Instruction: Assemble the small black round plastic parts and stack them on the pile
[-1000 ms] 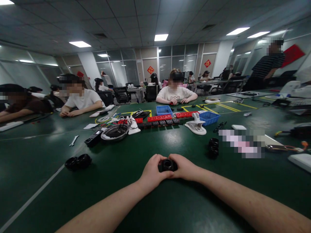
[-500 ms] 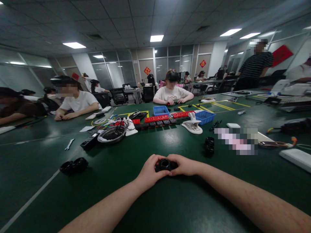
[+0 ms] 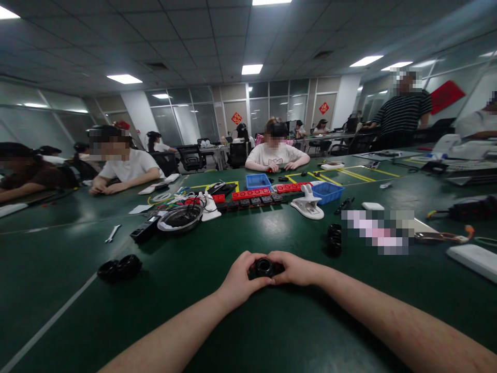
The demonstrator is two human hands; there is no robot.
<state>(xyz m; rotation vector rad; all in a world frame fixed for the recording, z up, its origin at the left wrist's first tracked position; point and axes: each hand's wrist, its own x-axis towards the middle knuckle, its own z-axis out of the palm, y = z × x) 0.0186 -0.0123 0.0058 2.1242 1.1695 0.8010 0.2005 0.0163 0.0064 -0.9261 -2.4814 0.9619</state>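
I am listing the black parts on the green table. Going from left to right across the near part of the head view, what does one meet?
Pair of black rings → left hand → black round part held in both hands → right hand → stack of black rings.

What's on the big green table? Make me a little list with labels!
Left hand: grips the black ring part from the left
Right hand: grips it from the right
Table: dark green
Left of hands: two black rings
Right of hands: stacked black rings
Farther back: blue bin, red strips, white clamp
Across the table: seated people
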